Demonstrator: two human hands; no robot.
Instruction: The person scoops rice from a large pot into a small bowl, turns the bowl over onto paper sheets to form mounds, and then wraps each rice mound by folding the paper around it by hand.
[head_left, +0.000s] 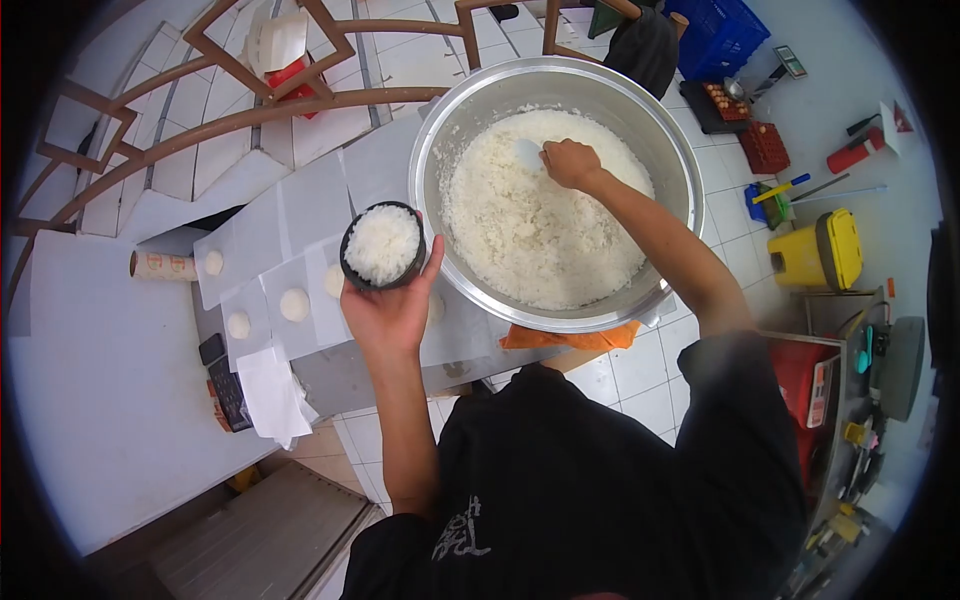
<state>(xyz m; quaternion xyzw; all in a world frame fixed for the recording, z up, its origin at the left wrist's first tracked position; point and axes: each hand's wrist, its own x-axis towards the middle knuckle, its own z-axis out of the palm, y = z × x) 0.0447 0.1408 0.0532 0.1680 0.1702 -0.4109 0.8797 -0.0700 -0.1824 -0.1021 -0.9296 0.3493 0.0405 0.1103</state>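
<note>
My left hand [392,318] is wrapped round a small black bowl [347,262] heaped with white cooked rice [383,245]. To its right stands a large round metal pot [690,215] with a wide layer of rice [545,235] inside. Over that rice my right hand [571,163] is closed on a pale rice paddle [529,155], whose blade rests at the rice; its handle is hidden in the fist. Beyond the left hand, rounded rice mounds [294,305] sit on sheets of white paper [262,335] on the metal table [440,370].
An orange cloth [570,338] lies under the pot's near rim. A stack of white paper [272,395] and a patterned roll [163,266] are at the left. Brown metal railing [370,97] runs behind the table. A yellow bin [818,250] stands on the right.
</note>
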